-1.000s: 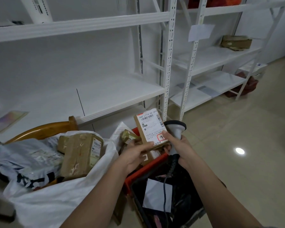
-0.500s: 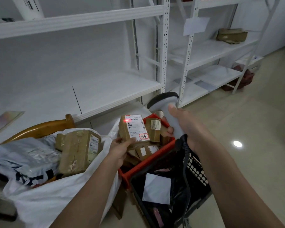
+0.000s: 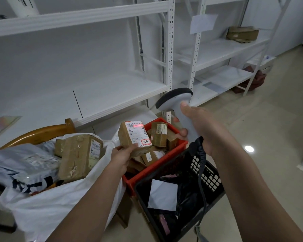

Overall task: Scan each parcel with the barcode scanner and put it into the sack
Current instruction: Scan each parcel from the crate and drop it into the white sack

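White metal shelving (image 3: 112,95) stands behind. A wooden chair back (image 3: 42,132) sits left. A black basket (image 3: 208,179) holds a white paper sheet (image 3: 163,194).

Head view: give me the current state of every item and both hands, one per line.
Left hand: grips the held parcel by its lower edge.
Held parcel: label up, red scan line across its barcode.
Right hand: grips the scanner handle.
Barcode scanner: head aimed down at the held parcel.
White sack: mouth open, parcels inside.
Red crate: holds several boxed parcels.
Black basket: holds a white paper sheet.
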Available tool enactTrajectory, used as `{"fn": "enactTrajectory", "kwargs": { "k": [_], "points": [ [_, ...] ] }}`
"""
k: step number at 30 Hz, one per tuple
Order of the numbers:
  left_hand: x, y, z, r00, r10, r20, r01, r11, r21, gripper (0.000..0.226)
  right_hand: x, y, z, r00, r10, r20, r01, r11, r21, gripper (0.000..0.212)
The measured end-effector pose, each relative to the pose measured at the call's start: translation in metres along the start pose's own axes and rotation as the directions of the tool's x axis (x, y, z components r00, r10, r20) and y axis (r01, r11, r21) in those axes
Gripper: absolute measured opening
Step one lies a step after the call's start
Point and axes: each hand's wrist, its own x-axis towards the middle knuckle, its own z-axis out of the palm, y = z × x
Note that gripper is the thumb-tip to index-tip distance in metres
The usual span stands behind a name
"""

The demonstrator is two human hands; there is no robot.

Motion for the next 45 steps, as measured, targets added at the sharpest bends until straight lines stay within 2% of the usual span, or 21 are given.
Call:
{"fn": "enactTrajectory", "kwargs": {
  "k": [18,22,25,27,31,35,38,41,45],
  "points": [
    [0.007,-0.017,0.003,0.997,-0.009,-0.077,0.007,1.000,-0.023,0.073,0.006,-0.004,-0.016,0.999,-0.029,0.034,0.029,1.000,-0.006,0.042],
    [0.006,-0.018,-0.002,0.996,0.013,-0.091,-0.014,1.000,-0.015,0.074,0.016,-0.001,-0.009,0.996,0.018,0.085,-0.018,1.000,0.002,0.041],
    [0.002,-0.013,-0.011,0.988,0.057,-0.147,-0.063,0.997,-0.040,0.072,0.027,0.005,0.000,0.990,0.060,0.131,-0.073,0.993,0.097,0.037],
    [-0.002,-0.006,-0.023,0.977,0.093,-0.193,-0.112,0.990,-0.091,0.063,0.037,0.012,0.009,0.984,0.089,0.156,-0.112,0.984,0.141,0.032],
    [-0.013,0.016,-0.070,0.918,0.173,-0.356,-0.249,0.952,-0.179,0.047,0.058,0.028,0.038,0.956,0.181,0.230,-0.220,0.963,0.157,0.017],
    [-0.024,0.033,-0.133,0.744,0.220,-0.631,-0.353,0.931,-0.091,0.046,0.067,0.052,0.074,0.933,0.208,0.293,-0.280,0.931,0.233,0.021],
    [-0.023,0.038,-0.173,0.657,0.192,-0.730,-0.328,0.943,-0.047,0.052,0.074,0.066,0.098,0.939,0.192,0.284,-0.252,0.948,0.193,0.021],
    [-0.015,0.044,-0.201,0.622,0.192,-0.759,-0.323,0.946,-0.025,0.052,0.083,0.076,0.122,0.939,0.213,0.270,-0.263,0.951,0.165,0.018],
    [0.009,0.051,-0.236,0.642,0.274,-0.716,-0.287,0.952,0.107,0.052,0.096,0.095,0.155,0.948,0.231,0.219,-0.267,0.951,0.155,0.009]
  ]
}}
